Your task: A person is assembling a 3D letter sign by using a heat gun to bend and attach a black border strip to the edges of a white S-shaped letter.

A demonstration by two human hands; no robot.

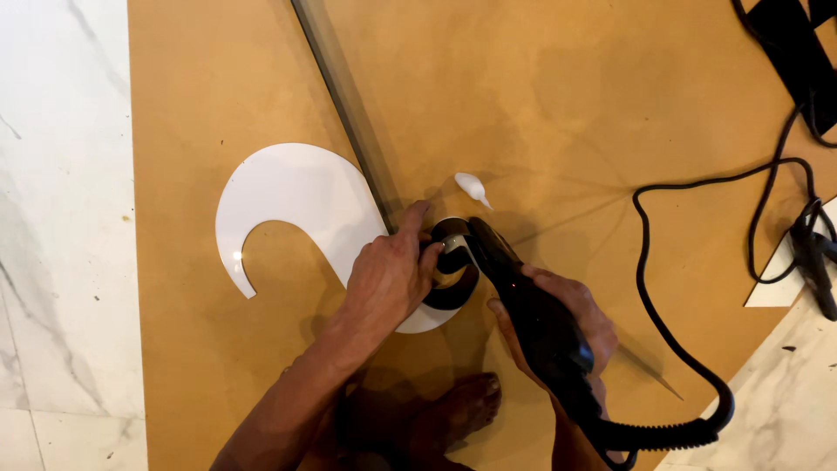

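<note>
One white S-shaped cut-out (292, 205), flat and glossy like acrylic sheet, lies on a large brown fibreboard panel (567, 105) that covers most of the floor in view. The cut-out serves as the landmark here.

The left hand (388, 275) presses down on the lower right curl of the cut-out, fingers curled close together around a black strip (453, 292) that bends along the edge of that curl; the fingertips pinch the strip against the white edge. The right hand (558, 318), just to the right of the cut-out, is wrapped fully round the handle of one black heat gun (523, 305), whose nozzle points at the strip beside the left fingertips. One black power cord (689, 296) runs from the tool's rear, loops away to the right of the cut-out and climbs toward the far right corner.

One small white teardrop-shaped offcut (472, 187) lies just above and right of the cut-out's curl, apart from it. One long, thin, dark straight bar (344, 105) crosses the panel diagonally, and passes the cut-out's upper right edge. One bare foot (462, 410) rests on the panel below the cut-out. Well to the right, one white sheet corner (780, 283) lies at the panel's edge. White marble tiles (61, 235) lie to the left of the cut-out, beyond the panel. No containers are in view.
</note>
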